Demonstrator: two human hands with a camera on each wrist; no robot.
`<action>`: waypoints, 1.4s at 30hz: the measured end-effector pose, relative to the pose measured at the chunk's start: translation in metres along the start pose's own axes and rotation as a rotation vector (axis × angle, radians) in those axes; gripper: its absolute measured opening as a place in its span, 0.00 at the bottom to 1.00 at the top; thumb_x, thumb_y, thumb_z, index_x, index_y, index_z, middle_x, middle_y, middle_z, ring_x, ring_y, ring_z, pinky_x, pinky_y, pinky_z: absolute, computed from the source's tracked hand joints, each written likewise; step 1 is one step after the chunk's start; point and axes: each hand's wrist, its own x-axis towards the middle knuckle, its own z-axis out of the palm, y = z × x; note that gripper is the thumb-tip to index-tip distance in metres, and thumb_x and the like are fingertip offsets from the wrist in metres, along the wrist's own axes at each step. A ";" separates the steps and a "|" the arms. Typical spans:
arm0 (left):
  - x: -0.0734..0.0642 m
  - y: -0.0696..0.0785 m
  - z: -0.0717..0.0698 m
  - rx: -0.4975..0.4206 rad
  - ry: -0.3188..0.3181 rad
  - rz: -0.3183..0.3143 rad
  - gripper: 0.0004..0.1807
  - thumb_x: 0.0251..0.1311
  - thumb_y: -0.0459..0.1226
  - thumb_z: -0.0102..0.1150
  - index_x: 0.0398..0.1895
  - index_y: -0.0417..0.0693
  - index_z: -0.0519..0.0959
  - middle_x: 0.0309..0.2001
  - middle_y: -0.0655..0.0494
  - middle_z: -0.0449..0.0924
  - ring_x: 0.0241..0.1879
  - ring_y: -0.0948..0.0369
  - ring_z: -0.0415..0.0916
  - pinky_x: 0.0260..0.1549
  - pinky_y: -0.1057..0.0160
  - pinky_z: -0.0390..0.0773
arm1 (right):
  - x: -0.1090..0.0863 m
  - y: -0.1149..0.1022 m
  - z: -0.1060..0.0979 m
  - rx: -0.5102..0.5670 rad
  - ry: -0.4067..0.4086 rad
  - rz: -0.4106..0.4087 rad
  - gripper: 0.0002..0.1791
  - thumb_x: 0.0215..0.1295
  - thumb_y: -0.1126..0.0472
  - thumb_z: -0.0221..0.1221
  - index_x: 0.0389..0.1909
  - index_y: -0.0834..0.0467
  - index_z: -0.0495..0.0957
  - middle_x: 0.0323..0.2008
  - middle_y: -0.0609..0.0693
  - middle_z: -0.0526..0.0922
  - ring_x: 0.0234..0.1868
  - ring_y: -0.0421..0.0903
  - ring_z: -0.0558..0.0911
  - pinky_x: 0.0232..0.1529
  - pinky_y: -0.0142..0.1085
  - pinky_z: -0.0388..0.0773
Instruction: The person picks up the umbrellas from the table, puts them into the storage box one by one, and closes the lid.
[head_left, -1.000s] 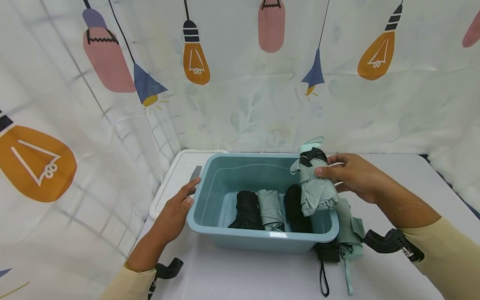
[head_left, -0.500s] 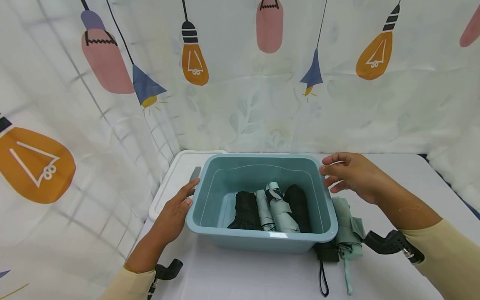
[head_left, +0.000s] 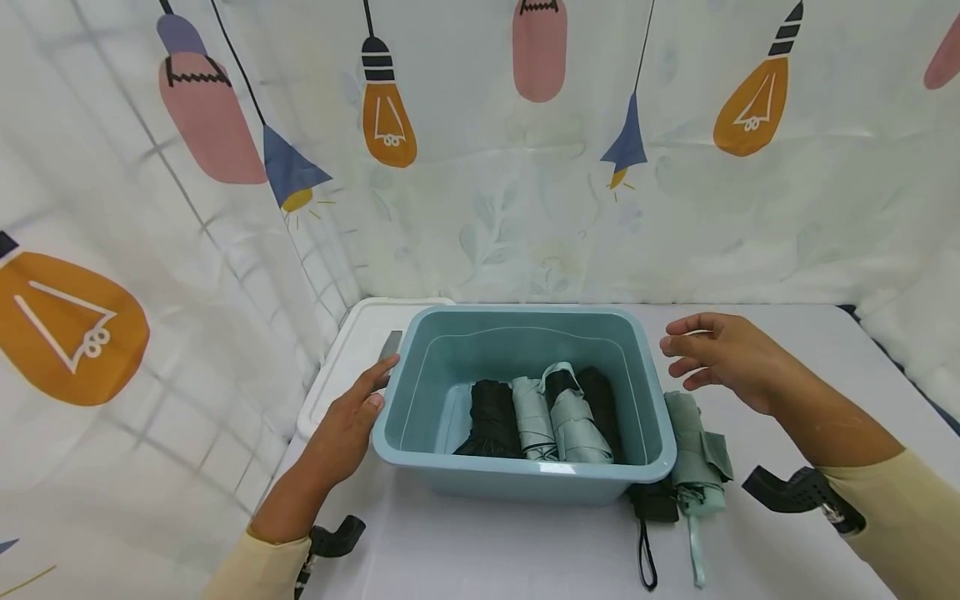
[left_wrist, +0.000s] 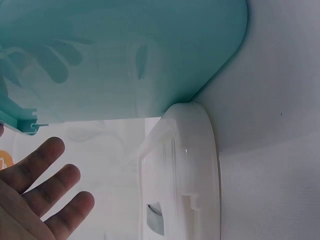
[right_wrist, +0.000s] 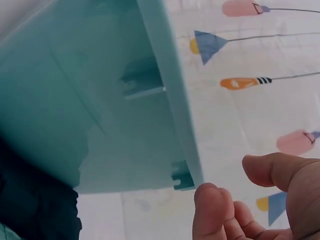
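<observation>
A blue-green plastic bin (head_left: 480, 479) stands on the table, holding folded umbrellas side by side. From left to right lie a black umbrella (head_left: 492, 421), a pale grey-green umbrella (head_left: 534, 419), a second pale one (head_left: 581, 425) with a dark band near its top, and another black umbrella (head_left: 597, 392). My left hand (head_left: 347, 429) rests with extended fingers against the bin's left rim. My right hand (head_left: 723, 358) hovers beyond the right rim, fingers loosely bent and holding nothing; the right wrist view shows a gap between thumb and fingertips (right_wrist: 209, 205).
Against the bin's right side lie a green folded umbrella (head_left: 697, 458) and a black umbrella (head_left: 654, 502), straps toward the front. A white lid-like tray (head_left: 333, 375) lies behind the left hand. A patterned curtain (head_left: 480, 167) hangs at the back.
My right hand has let go of the pale umbrella with the dark band, which now lies in the bin, and has drawn back to the right. The left hand stays at the rim.
</observation>
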 end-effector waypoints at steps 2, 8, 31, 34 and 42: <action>0.000 -0.001 0.000 -0.003 -0.002 0.000 0.28 0.80 0.40 0.38 0.80 0.63 0.59 0.65 0.37 0.74 0.59 0.38 0.76 0.46 0.35 0.77 | 0.000 0.004 -0.002 0.000 -0.004 0.004 0.36 0.74 0.47 0.61 0.70 0.67 0.63 0.62 0.66 0.75 0.47 0.53 0.85 0.46 0.43 0.83; 0.000 -0.003 -0.001 -0.009 -0.003 -0.006 0.29 0.79 0.39 0.39 0.80 0.64 0.59 0.65 0.38 0.74 0.59 0.38 0.76 0.46 0.35 0.77 | 0.000 0.016 -0.006 -0.019 -0.002 0.012 0.36 0.74 0.46 0.60 0.70 0.67 0.63 0.64 0.66 0.74 0.48 0.52 0.85 0.47 0.44 0.82; 0.000 -0.001 -0.001 -0.027 -0.003 0.011 0.28 0.80 0.38 0.38 0.80 0.61 0.60 0.67 0.39 0.73 0.63 0.39 0.73 0.49 0.34 0.75 | -0.013 0.076 -0.021 -0.102 -0.029 0.117 0.42 0.75 0.40 0.56 0.72 0.70 0.59 0.66 0.71 0.73 0.55 0.61 0.83 0.54 0.53 0.79; 0.000 -0.001 -0.001 -0.027 -0.003 0.005 0.28 0.80 0.38 0.38 0.80 0.62 0.60 0.66 0.39 0.73 0.62 0.39 0.73 0.48 0.35 0.75 | -0.014 0.083 -0.022 -0.108 -0.035 0.128 0.42 0.76 0.41 0.55 0.72 0.71 0.59 0.66 0.71 0.72 0.55 0.62 0.83 0.54 0.52 0.80; 0.000 0.000 -0.002 -0.015 -0.001 -0.008 0.27 0.80 0.40 0.38 0.80 0.62 0.60 0.66 0.39 0.73 0.62 0.38 0.73 0.48 0.35 0.75 | -0.015 0.098 -0.023 -0.096 -0.069 0.155 0.43 0.76 0.41 0.55 0.72 0.73 0.58 0.64 0.72 0.73 0.55 0.61 0.83 0.54 0.53 0.79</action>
